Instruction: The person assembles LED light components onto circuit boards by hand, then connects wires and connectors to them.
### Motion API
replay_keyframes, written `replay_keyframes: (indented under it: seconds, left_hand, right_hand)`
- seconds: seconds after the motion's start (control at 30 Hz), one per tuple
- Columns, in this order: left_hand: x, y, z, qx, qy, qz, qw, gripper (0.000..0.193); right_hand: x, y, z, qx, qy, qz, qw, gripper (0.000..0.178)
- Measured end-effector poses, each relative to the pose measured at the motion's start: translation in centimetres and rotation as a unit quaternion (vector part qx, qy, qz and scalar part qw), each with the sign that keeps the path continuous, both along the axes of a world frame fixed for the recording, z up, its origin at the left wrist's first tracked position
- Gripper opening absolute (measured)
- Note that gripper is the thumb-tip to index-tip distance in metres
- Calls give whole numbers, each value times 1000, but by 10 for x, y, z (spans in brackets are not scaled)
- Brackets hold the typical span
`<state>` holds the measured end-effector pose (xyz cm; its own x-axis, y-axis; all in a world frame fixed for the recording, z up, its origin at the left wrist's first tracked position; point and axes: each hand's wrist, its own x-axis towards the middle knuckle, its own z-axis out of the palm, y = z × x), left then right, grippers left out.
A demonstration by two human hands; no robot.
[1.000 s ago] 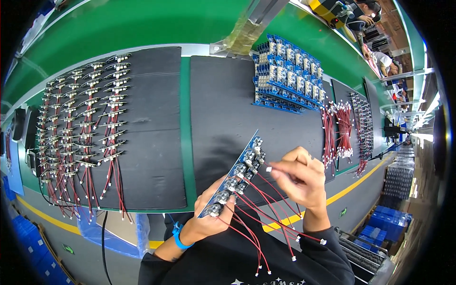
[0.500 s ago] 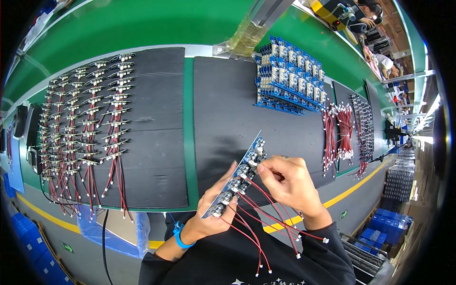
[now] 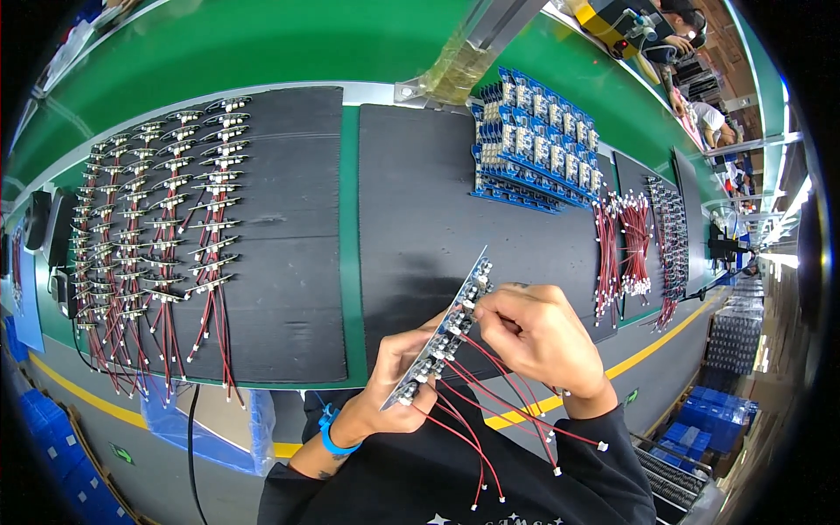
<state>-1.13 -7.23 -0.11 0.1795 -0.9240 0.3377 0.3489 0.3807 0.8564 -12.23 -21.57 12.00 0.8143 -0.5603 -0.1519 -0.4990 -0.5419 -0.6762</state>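
Note:
My left hand (image 3: 398, 381) grips a long blue-edged circuit board panel (image 3: 435, 350) by its lower end, tilted up over the front edge of the bench. Small round dark parts and white sockets line its face. Several red-and-black wire leads (image 3: 507, 398) with white plugs hang from the panel toward my lap. My right hand (image 3: 547, 337) is closed in a pinch against the panel's upper part, on what looks like the plug end of a wire lead; the fingertips mostly hide it. A blue band circles my left wrist.
A stack of blue board panels (image 3: 534, 144) stands on the black mat (image 3: 411, 184). Bundles of red wire leads (image 3: 634, 241) lie to its right. Rows of wired boards (image 3: 166, 210) cover the left mat. A metal post (image 3: 472, 57) rises behind. A person (image 3: 713, 122) works at far right.
The panel and both hands have shifted slightly right and down, and the panel's face has turned more edge-on. The right-hand pinch stays at its upper part.

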Motion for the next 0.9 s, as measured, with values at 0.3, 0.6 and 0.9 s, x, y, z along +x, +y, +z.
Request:
replay_keyframes:
  seconds: [0.3,0.6,0.9]
  left_hand:
    - [-6,3,0,39,56,3,998,68]
    - [-17,20,-37,105,55,-62,991,69]
    - [-10,6,-7,19,-31,42,998,61]
  right_hand:
    - [4,-2,-1,4,-8,14,1000,5]
    - [4,-4,2,17,-14,30,999,8]
    - [-3,-3,-9,16,-61,21,998,4]
